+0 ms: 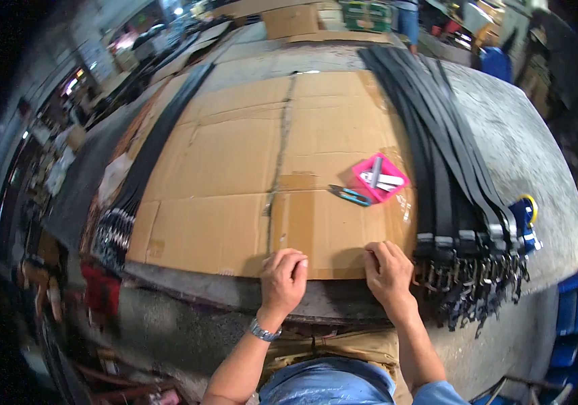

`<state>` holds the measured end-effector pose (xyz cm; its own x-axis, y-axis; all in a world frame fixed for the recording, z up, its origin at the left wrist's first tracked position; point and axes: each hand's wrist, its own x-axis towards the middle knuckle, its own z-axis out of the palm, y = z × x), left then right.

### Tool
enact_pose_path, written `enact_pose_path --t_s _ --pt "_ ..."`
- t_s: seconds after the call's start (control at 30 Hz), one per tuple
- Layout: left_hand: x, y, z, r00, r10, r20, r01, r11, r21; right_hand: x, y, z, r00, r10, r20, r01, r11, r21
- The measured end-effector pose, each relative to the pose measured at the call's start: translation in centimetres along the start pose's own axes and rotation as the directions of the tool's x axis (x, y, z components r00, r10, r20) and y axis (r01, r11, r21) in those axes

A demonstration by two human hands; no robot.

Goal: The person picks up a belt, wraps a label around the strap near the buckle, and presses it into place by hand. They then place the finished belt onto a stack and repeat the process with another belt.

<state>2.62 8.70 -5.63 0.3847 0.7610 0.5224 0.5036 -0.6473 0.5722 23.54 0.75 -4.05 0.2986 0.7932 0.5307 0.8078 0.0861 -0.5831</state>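
Note:
My left hand, with a metal watch on its wrist, rests at the front edge of a cardboard sheet. Its fingers are curled in, and nothing shows in them. To the right, my right hand lies on the same edge, its fingers also curled and nothing visible in them. Beyond the right hand are thread snips with blue handles. Touching or close beside the snips stands a pink basket holding white and grey pieces.
Black straps with metal buckles run along the right side, their clip ends hanging over the table's front edge. More black straps lie on the left. A cardboard box and a green crate stand at the back. A blue tape dispenser sits far right.

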Motion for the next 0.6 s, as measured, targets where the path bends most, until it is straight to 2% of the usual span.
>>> enact_pose_path --t_s 0.1,0.6 --pt "-0.1 -0.2 -0.1 1.0 0.007 -0.014 -0.007 1.0 -0.004 -0.2 0.0 0.7 1.0 -0.018 -0.006 0.018 0.996 -0.082" --pt "-0.8 -0.5 0.1 0.999 0.027 -0.03 -0.027 1.0 0.002 -1.1 -0.2 0.8 0.997 -0.067 -0.034 0.061 0.986 -0.154"
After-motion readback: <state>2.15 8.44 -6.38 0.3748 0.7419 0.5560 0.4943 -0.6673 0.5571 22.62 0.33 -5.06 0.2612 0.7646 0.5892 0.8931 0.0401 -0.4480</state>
